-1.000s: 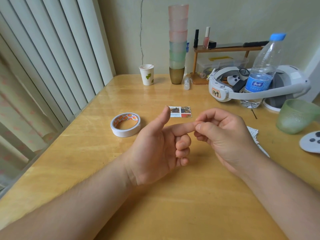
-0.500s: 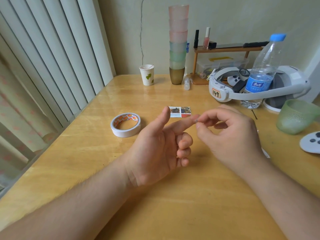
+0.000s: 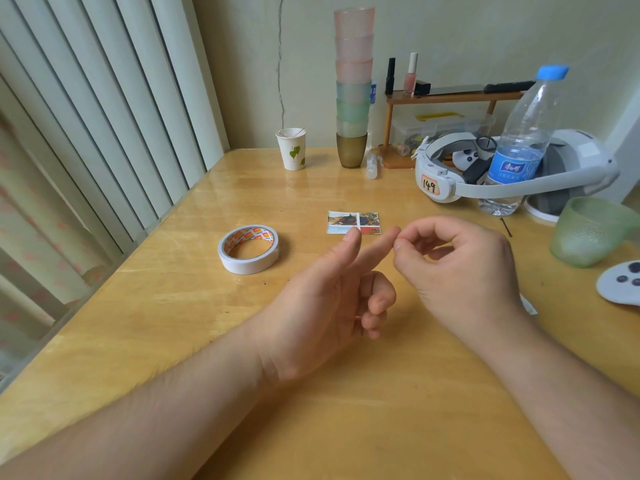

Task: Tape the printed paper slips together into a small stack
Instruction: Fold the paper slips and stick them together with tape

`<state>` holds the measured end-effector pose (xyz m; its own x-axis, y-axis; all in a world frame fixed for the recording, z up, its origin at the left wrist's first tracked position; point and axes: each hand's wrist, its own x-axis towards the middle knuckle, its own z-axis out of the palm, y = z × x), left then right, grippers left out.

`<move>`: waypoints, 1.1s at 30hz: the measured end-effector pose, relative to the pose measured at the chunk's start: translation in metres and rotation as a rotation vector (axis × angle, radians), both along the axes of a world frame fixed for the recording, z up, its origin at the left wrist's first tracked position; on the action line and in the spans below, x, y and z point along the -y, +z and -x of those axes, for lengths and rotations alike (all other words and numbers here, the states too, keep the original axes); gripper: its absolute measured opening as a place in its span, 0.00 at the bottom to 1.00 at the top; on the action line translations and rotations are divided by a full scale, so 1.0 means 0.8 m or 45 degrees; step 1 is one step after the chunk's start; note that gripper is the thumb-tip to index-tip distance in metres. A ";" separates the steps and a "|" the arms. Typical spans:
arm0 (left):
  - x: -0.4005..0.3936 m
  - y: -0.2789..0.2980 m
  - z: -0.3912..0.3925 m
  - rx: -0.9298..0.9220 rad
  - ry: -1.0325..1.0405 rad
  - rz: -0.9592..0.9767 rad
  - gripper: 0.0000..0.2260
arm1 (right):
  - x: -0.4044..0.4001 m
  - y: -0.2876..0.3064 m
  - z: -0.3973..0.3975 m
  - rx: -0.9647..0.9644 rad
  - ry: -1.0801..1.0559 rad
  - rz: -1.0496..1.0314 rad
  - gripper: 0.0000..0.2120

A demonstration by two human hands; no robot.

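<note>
A small stack of printed paper slips lies flat on the wooden table, just beyond my hands. A roll of white tape with an orange-printed core lies to its left. My left hand hovers over the table with thumb and index finger stretched out and the other fingers curled. My right hand pinches with thumb and index finger at the tip of that left index finger. What it pinches looks like a tiny bit of tape, too small to make out.
More white paper peeks out under my right wrist. A green cup, a water bottle, a white headset and a controller crowd the right side. A paper cup and stacked cups stand at the back.
My right hand has loosened from around the left index finger and slid to its tip, now pinching there. The left hand has barely moved.
</note>
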<state>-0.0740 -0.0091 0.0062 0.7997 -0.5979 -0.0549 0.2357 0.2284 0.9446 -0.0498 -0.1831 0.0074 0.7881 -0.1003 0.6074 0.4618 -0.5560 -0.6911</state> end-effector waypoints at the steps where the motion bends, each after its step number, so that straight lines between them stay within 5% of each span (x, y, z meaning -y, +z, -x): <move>1: 0.000 0.000 0.000 0.005 -0.003 -0.005 0.32 | 0.000 0.000 0.000 0.004 -0.003 0.007 0.05; 9: 0.000 0.002 0.001 0.023 0.038 0.026 0.28 | -0.001 0.001 0.002 -0.016 0.054 0.030 0.08; 17: 0.000 -0.004 0.001 0.316 0.356 -0.189 0.23 | -0.003 0.000 0.003 -0.089 0.193 -0.065 0.10; 33: -0.005 -0.001 -0.005 0.292 0.513 -0.127 0.17 | -0.002 0.000 0.002 -0.170 0.308 -0.185 0.07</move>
